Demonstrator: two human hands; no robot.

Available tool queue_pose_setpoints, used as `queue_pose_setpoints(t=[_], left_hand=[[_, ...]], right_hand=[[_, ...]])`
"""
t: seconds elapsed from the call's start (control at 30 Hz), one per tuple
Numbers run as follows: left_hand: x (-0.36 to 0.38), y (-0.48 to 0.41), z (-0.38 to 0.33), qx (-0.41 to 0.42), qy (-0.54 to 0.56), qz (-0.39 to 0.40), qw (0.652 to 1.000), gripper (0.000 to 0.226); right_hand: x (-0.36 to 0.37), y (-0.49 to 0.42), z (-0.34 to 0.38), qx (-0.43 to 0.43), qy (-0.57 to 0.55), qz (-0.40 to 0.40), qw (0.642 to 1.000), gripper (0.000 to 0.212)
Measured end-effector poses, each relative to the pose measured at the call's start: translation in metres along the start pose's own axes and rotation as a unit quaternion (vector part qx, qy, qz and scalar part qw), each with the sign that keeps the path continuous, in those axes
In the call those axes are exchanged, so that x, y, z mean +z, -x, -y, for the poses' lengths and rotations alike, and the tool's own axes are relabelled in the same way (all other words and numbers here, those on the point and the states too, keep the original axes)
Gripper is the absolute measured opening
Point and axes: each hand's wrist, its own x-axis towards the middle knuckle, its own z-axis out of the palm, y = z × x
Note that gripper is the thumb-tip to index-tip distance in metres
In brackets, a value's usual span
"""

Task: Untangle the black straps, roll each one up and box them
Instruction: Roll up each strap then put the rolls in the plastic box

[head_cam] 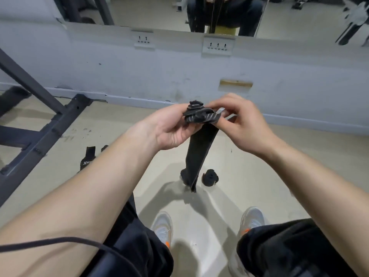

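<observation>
A black strap (199,150) is partly rolled at its top end, and its loose tail hangs down toward the floor. My left hand (169,128) holds the rolled part from the left, fingers curled round it. My right hand (241,120) pinches the strap just right of the roll. On the floor below sits a rolled black strap (210,177). Another black strap (88,156) with white lettering lies on the floor to the left, partly hidden by my left forearm. No box is in view.
A dark metal frame (46,134) stands on the floor at the left. A pale wall with sockets (217,46) and a mirror above it faces me. My shoes (162,224) and knees fill the bottom, and a black cable (60,241) crosses my left forearm.
</observation>
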Motion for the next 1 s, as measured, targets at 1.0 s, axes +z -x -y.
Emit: queue_pose_setpoints(t=[1.0], left_hand=[[0.059, -0.084, 0.067, 0.272, -0.223, -0.054, 0.935, 0.026]], right_hand=[[-0.026, 0.020, -0.098, 0.115, 0.015, -0.163, 0.980, 0.014]])
